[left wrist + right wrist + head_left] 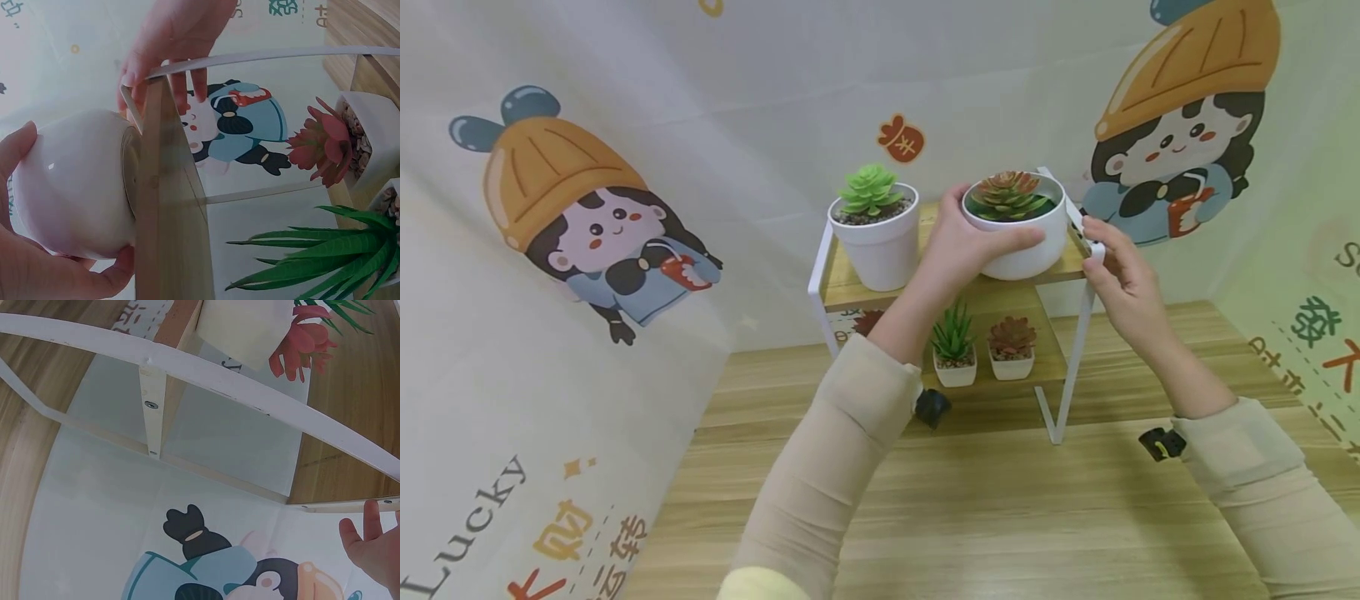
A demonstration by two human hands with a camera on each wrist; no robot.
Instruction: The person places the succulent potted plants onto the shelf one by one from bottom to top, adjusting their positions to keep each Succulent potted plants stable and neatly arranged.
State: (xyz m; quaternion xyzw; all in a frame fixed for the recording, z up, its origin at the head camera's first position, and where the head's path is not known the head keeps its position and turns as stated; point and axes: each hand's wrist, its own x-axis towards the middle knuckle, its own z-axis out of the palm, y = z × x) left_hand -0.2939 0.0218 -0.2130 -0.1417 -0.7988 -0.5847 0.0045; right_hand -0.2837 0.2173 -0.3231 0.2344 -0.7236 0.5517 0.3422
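My left hand grips a round white bowl pot holding a reddish-green succulent, its thumb across the front. In the left wrist view the bowl's base is right at the wooden top board of a small two-tier shelf. With thumb and fingers, my right hand holds the upper right corner of the shelf's white metal frame. A taller white pot with a light green succulent stands at the top board's left end.
On the lower tier stand a spiky green plant and a dark red succulent in small white pots; another red plant is partly behind my left forearm. The shelf stands on a wood-grain table, before a printed cloth backdrop.
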